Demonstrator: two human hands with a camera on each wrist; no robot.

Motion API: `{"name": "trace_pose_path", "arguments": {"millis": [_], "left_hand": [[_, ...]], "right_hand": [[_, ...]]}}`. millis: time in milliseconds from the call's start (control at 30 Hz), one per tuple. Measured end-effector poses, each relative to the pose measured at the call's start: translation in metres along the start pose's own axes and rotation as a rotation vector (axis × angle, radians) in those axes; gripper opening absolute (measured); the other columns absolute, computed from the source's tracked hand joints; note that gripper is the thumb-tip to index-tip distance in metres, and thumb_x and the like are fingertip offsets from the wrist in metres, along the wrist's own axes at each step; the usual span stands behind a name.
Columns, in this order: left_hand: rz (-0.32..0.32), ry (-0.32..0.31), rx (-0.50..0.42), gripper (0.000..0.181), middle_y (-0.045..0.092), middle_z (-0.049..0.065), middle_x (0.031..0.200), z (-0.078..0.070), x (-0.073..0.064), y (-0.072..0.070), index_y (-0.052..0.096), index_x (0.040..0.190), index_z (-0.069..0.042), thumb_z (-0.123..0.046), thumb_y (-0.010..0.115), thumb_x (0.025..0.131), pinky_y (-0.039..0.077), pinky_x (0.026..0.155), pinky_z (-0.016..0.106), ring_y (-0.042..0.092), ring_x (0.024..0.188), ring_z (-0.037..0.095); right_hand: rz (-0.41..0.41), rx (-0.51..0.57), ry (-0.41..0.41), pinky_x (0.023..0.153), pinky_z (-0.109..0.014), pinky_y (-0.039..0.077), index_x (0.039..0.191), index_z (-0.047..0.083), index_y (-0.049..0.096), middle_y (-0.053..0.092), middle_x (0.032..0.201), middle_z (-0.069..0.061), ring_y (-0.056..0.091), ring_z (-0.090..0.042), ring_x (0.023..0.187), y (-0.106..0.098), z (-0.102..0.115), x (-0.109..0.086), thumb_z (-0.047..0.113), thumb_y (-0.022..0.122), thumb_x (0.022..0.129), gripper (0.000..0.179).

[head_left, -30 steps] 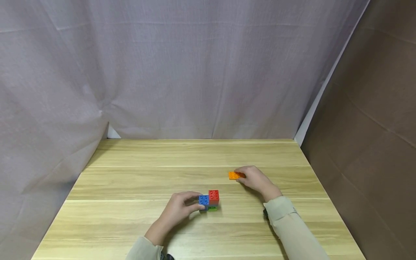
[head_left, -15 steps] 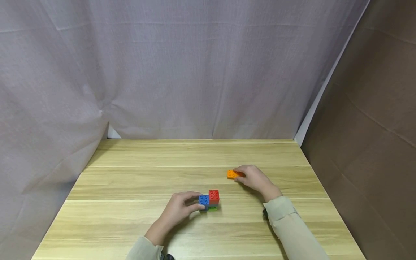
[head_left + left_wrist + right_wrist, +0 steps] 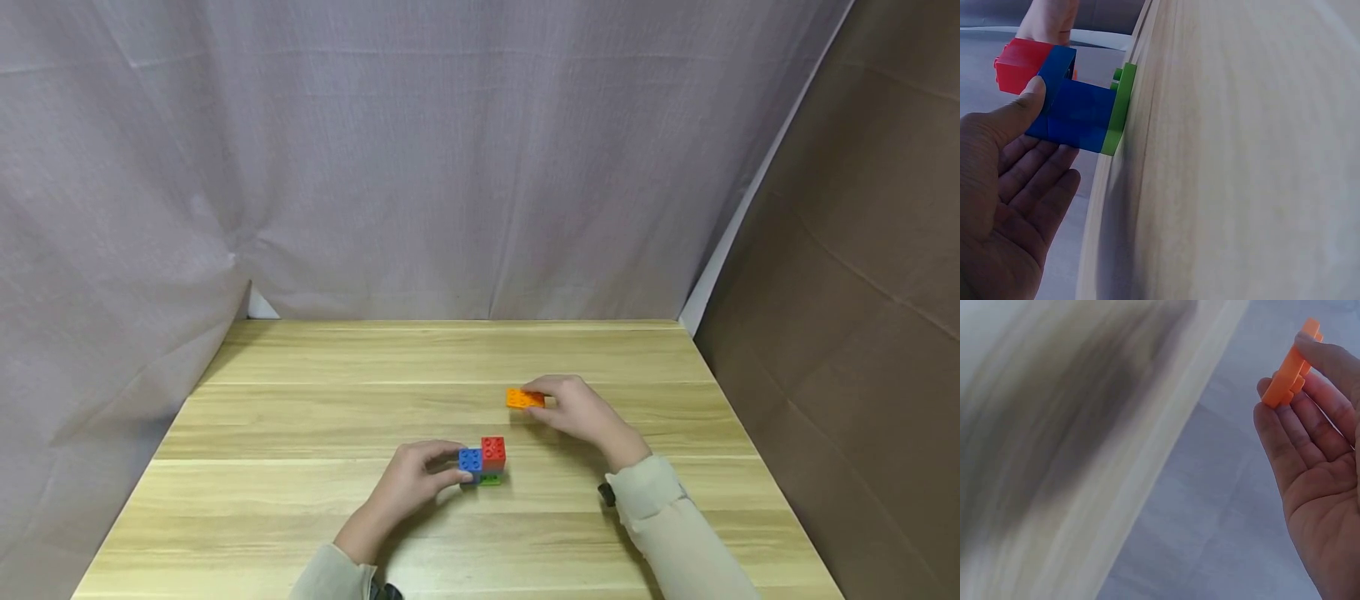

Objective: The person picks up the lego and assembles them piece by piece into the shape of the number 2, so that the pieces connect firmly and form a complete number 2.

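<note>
A small stack of toy building bricks stands on the table: a green plate [image 3: 1120,112] at the bottom, blue bricks [image 3: 1082,107] above it, and a red brick [image 3: 492,453] at the top right. My left hand [image 3: 416,479] pinches the blue part between thumb and fingers from the left side. Farther back and to the right, my right hand [image 3: 577,408] pinches a flat orange brick [image 3: 523,398] by its right end. In the right wrist view the orange brick [image 3: 1291,365] is raised off the table, its studs facing the palm side.
The wooden table [image 3: 300,417] reaches back to a grey curtain [image 3: 465,167]. A brown cloth panel [image 3: 847,250] borders its right side.
My right hand has lifted the orange brick from the table and carried it a little to the left. The left hand and the stack have stayed in place.
</note>
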State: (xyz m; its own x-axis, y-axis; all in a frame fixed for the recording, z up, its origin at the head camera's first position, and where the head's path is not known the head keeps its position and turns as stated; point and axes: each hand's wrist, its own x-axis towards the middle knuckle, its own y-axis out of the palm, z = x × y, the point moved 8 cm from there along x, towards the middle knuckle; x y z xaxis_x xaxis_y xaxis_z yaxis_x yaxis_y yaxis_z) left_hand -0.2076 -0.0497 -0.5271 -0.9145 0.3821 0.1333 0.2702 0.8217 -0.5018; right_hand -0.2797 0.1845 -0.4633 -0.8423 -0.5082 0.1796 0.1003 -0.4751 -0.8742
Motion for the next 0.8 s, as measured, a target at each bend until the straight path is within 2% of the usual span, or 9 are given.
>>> {"name": "trace_pose_path", "arguments": {"millis": [300, 533, 800], "left_hand": [[0.008, 0.002, -0.023, 0.04, 0.073, -0.001, 0.117, -0.001, 0.0, -0.001, 0.075, 0.116, -0.02, -0.041, 0.082, 0.082, 0.057, 0.089, 0.025, 0.071, 0.103, 0.013], [0.016, -0.003, -0.026, 0.04, 0.072, -0.004, 0.118, 0.0, 0.001, 0.0, 0.075, 0.116, -0.022, -0.042, 0.082, 0.082, 0.056, 0.09, 0.023, 0.07, 0.104, 0.012], [0.019, 0.001, -0.024, 0.04, 0.071, -0.005, 0.119, 0.0, 0.001, 0.001, 0.075, 0.117, -0.022, -0.042, 0.081, 0.083, 0.056, 0.09, 0.022, 0.069, 0.105, 0.011]], "right_hand": [[-0.006, 0.005, -0.085, 0.095, -0.038, 0.057, 0.122, 0.011, 0.072, 0.072, 0.117, -0.002, 0.068, -0.018, 0.107, -0.007, 0.032, 0.002, 0.023, 0.078, 0.09, 0.034], [0.015, 0.012, -0.135, 0.096, -0.038, 0.056, 0.123, 0.012, 0.072, 0.071, 0.12, 0.0, 0.067, -0.017, 0.11, -0.011, 0.057, 0.003, 0.026, 0.076, 0.092, 0.035], [0.004, 0.04, -0.259, 0.093, -0.035, 0.057, 0.12, 0.012, 0.073, 0.071, 0.118, 0.002, 0.067, -0.014, 0.108, -0.014, 0.087, 0.0, 0.023, 0.079, 0.09, 0.032]]}}
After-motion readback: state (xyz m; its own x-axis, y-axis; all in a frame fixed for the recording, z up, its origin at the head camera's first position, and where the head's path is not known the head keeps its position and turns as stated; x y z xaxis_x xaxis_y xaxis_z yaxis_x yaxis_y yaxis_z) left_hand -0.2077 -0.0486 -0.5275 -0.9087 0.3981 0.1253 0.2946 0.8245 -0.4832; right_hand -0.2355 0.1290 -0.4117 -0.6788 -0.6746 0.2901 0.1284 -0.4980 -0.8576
